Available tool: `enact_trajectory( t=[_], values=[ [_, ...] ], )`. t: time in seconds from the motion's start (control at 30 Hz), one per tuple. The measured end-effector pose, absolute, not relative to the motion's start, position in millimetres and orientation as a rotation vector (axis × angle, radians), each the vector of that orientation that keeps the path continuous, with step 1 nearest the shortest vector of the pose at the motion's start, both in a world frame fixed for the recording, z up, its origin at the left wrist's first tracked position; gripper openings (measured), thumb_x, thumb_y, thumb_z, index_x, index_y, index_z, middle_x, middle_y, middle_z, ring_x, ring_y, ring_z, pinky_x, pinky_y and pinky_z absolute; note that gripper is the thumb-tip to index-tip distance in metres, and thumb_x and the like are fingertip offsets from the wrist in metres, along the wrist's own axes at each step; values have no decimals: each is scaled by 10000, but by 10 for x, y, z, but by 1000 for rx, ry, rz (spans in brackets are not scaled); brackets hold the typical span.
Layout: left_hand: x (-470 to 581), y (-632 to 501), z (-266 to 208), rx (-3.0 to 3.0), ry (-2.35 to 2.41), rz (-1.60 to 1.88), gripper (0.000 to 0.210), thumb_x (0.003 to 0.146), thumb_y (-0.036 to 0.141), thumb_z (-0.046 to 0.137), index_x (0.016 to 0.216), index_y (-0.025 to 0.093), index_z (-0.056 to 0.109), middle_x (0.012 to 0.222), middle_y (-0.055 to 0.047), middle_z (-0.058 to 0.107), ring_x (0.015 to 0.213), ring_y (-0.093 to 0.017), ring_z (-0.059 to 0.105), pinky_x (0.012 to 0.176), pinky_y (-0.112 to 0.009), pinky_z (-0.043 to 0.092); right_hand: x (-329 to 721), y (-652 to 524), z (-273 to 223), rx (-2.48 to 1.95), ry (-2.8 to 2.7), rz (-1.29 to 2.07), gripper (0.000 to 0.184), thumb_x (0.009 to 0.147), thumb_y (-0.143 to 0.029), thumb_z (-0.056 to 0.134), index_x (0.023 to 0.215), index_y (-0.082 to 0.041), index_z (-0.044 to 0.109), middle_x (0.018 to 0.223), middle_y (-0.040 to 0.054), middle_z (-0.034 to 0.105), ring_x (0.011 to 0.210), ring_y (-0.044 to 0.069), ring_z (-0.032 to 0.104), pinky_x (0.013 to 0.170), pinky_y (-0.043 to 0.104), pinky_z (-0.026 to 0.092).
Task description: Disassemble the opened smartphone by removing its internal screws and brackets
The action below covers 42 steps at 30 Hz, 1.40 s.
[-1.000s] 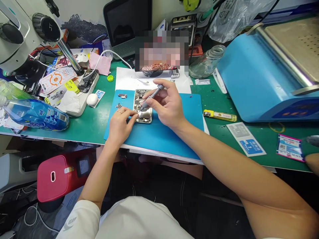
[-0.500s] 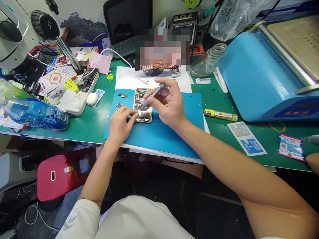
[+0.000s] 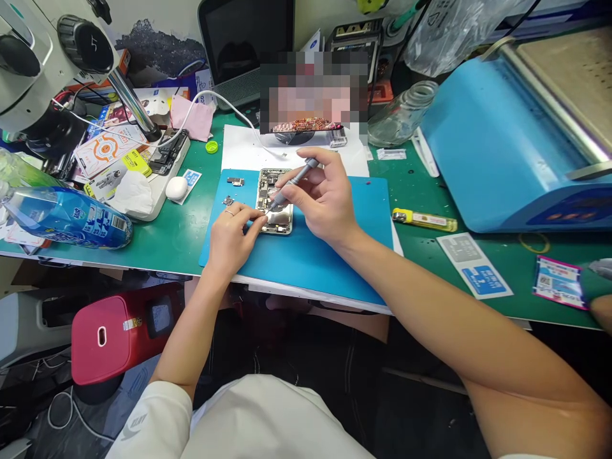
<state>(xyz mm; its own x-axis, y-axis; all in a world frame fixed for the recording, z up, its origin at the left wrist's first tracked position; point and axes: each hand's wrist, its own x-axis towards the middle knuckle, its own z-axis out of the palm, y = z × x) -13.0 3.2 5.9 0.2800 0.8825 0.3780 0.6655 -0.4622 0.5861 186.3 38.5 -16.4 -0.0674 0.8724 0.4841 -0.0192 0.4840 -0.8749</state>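
An opened smartphone [image 3: 282, 223] lies on the blue work mat [image 3: 310, 268], its inner boards and metal parts exposed. My right hand [image 3: 329, 197] grips a slim grey screwdriver [image 3: 296, 180], closed around its handle. The driver slants down left, its tip over the phone's inside near the left edge. My left hand [image 3: 234, 236] is closed, thumb and forefinger together at the phone's left edge, close to that tip; anything tiny between them is hidden. Left of the phone lie a small loose phone part [image 3: 235, 182] and a few tiny metal pieces [image 3: 228, 200].
At left stand a microscope [image 3: 86, 44], a blue bottle [image 3: 67, 217] and a white earbud case [image 3: 176, 188]. A white cable [image 3: 224, 101] arches behind the mat. To the right are a yellow cutter [image 3: 424, 220], a glass jar [image 3: 401, 118] and a large blue machine [image 3: 478, 146].
Almost nothing differs. Both hands and the screwdriver keep their places at the phone; the view has shifted very slightly.
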Motion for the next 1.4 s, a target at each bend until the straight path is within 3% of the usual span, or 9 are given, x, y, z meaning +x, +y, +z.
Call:
enact_trajectory(
  t=[0.43,0.7,1.4],
  values=[
    [-131,48,23,2241,1353,1062,73,1020,219,725,984,215,788,954,-20,740,785,-144,659,759,-266,513,1878,444,-241,-677,-1511,831,505,1023,-486,705,1444,-410,437,1272,15,699,884,159,787,788,362,735],
    [-151,40,5,2263,1383,1023,89,980,231,786,1063,220,816,981,-15,745,769,-137,653,802,-274,519,1888,449,-227,-667,-1508,802,509,1025,-515,698,1441,-400,428,1277,17,715,862,150,783,784,349,734],
    [-137,21,52,2239,1369,1033,64,1000,211,736,969,219,791,945,-23,742,801,-160,660,762,-291,508,1893,415,-204,-720,-1492,816,545,998,-574,710,1434,-383,444,1180,16,737,845,164,773,795,375,726]
  ],
)
